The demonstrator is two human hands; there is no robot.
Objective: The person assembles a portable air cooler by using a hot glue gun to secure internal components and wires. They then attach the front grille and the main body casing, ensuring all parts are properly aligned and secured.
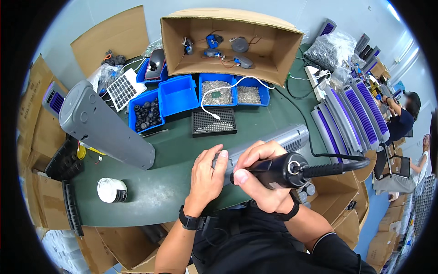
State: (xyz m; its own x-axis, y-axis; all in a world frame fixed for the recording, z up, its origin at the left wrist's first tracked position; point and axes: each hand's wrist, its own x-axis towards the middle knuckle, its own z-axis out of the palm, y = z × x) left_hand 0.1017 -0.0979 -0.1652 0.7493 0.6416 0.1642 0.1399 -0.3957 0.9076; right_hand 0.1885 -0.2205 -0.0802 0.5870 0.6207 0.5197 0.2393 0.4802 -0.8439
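Note:
A long grey plastic housing lies across the green table in front of me. My left hand holds its near left end, with the thumb and fingers pressed against it. A black electric screwdriver is gripped in my right hand, its cable running off to the right. The tool lies almost level, its tip end pointing left toward the housing near my left thumb. The tip itself is hidden by my fingers, so I cannot tell whether it touches a screw.
A tall grey unit and a white jar stand left. Blue bins with screws and black parts sit behind a black perforated tray. A cardboard box stands at the back. Grey-purple panels are stacked right; co-workers sit beyond.

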